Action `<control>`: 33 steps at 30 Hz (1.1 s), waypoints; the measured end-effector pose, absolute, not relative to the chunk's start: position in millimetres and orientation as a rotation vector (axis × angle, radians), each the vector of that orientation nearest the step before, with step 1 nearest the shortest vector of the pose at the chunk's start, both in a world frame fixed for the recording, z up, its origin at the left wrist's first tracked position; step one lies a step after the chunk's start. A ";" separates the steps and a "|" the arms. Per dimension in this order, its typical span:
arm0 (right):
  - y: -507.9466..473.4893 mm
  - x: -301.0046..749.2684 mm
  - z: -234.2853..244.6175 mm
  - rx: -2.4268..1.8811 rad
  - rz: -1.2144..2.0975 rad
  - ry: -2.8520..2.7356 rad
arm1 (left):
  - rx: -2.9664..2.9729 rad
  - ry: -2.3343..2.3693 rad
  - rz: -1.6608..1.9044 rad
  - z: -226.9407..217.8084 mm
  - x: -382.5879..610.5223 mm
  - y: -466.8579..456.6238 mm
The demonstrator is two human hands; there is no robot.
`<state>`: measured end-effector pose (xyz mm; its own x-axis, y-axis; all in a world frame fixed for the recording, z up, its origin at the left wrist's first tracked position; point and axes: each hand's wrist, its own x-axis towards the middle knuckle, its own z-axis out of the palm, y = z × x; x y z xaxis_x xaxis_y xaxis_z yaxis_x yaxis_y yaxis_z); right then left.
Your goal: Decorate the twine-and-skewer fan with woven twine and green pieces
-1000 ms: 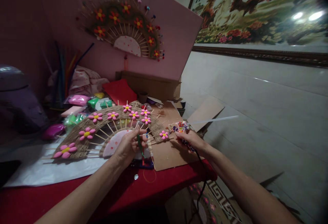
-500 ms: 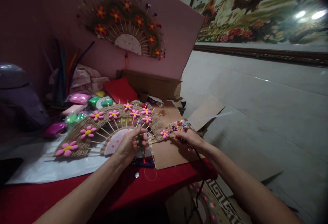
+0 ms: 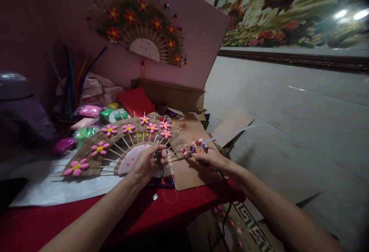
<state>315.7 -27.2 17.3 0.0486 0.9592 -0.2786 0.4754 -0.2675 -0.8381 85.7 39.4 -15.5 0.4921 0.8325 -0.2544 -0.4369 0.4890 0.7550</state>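
Note:
A twine-wrapped fan [image 3: 108,143] with wooden sticks and pink flowers [image 3: 99,149] lies on the table. My left hand [image 3: 146,162] is over its pale dotted centre [image 3: 131,156], fingers pinched on a thin dark green strip [image 3: 158,161] that hangs down; its exact kind is unclear. My right hand [image 3: 215,159] is wrapped round a flower-patterned glue gun [image 3: 198,145]. A clear glue stick [image 3: 230,132] juts from its back and a black cord [image 3: 230,194] trails below. The gun's front end is at the fan's right end, partly covering a pink flower there.
Cardboard [image 3: 190,177] lies under the fan's right end on the red tablecloth [image 3: 138,217]. Bags of coloured clay [image 3: 90,110] and a red sheet [image 3: 137,101] are behind. A finished fan [image 3: 144,48] hangs on the pink board. A small clear gem [image 3: 155,197] sits near the front edge.
My right hand has moved the glue gun left, over the flower at the fan's right end. My left hand holds the green strip in nearly the same place.

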 end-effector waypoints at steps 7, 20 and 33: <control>-26.9 312.6 12.2 -1.775 1.169 -1.493 | 0.681 0.661 0.843 -17.1 86.0 41.2; -31.5 302.8 19.8 -1.920 1.127 -1.447 | 0.662 0.662 0.834 -17.4 85.6 41.9; -31.7 302.4 11.7 -1.870 1.187 -1.455 | 0.655 0.655 0.842 -17.8 85.5 40.7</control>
